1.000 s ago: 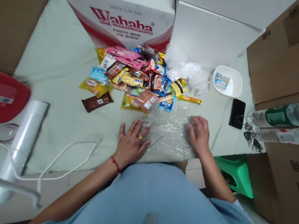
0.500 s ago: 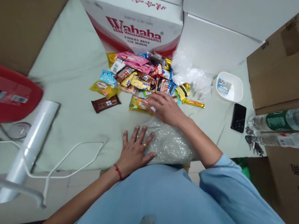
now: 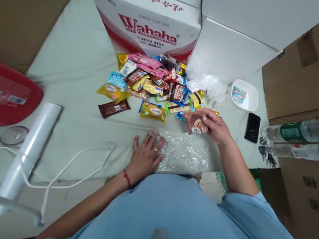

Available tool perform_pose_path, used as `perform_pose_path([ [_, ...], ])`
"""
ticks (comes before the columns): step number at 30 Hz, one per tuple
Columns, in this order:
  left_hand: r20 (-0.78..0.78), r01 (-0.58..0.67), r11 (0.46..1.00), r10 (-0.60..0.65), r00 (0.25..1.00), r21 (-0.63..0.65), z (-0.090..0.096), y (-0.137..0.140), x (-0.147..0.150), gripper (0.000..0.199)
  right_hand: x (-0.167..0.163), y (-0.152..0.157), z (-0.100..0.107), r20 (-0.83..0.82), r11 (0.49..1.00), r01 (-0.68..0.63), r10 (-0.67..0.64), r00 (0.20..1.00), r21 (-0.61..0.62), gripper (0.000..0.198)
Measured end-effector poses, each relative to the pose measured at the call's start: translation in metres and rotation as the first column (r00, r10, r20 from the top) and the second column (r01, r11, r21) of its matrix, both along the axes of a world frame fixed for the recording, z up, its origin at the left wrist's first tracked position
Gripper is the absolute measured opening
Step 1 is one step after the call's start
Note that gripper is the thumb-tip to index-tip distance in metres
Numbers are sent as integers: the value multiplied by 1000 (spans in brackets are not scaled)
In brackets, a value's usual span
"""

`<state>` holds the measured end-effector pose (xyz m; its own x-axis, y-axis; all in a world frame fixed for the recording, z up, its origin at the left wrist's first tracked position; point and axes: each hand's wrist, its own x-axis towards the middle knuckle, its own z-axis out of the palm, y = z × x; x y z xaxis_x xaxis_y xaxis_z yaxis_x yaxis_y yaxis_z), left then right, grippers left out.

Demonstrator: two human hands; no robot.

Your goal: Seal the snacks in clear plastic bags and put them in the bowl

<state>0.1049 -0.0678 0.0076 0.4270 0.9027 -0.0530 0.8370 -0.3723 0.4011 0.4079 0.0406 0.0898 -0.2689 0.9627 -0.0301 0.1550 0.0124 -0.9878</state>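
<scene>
Packet (image 3: 197,124), brown with a round picture on it, is pinched between the thumb and fingers of your right hand (image 3: 218,128), just left of the knuckles. Half a second ago that hand covers the near edge of the snack pile (image 3: 154,87); now it is away to the right with the packet, which seems to mean this one snack is separated from the rest and under your control. You cannot tell whether its lower edge brushes the cloth (image 3: 79,131). Just nearer you than the right hand lies the crumpled clear plastic (image 3: 186,151), and your left hand (image 3: 145,155) rests at its left side, fingers spread, palm down, as it does in the earlier view. Beyond the left fingers sit a yellow packet (image 3: 154,112) and, further left, a dark brown bar (image 3: 114,108). Right of your right hand are a black phone (image 3: 252,128) and, beyond it, a white tub (image 3: 249,102). Past the pile, furthest from both hands, stands the Wahaha box (image 3: 144,21).
</scene>
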Motion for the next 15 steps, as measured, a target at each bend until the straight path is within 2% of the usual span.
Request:
perform_pose_path([
  [2, 3, -12, 1000, 12, 1000, 1, 0, 4, 2, 61, -5, -18, -13, 13, 977, -130, 134, 991, -172, 52],
  [3, 6, -18, 1000, 18, 1000, 5, 0, 5, 3, 60, -10, -25, -20, 50, 956, -206, 221, 974, -210, 52],
  [5, 10, -24, 1000, 24, 1000, 20, -1, 6, 5, 59, -23, -35, -30, 214, 935, -304, 340, 916, -184, 47],
  [6, 12, -26, 999, 26, 1000, 29, -2, 6, 5, 59, -28, -38, -32, 335, 942, -313, 336, 880, -122, 44],
  [8, 17, -33, 999, 33, 999, 41, -3, 4, 6, 59, -35, -42, -30, 555, 957, -283, 201, 807, 66, 36],
  [10, 24, -44, 998, 43, 999, 38, -3, 3, 6, 60, -34, -47, -22, 641, 941, -247, 42, 766, 233, 29],
  [11, 27, -47, 998, 46, 999, 34, -3, 3, 6, 61, -33, -50, -17, 647, 931, -235, -1, 763, 279, 29],
  [13, 27, -49, 998, 48, 998, 26, -3, 3, 6, 62, -30, -61, -10, 657, 923, -239, -20, 754, 303, 30],
  [15, 23, -46, 999, 45, 999, 24, -2, 3, 6, 62, -31, -76, -11, 711, 922, -289, 21, 703, 259, 42],
])
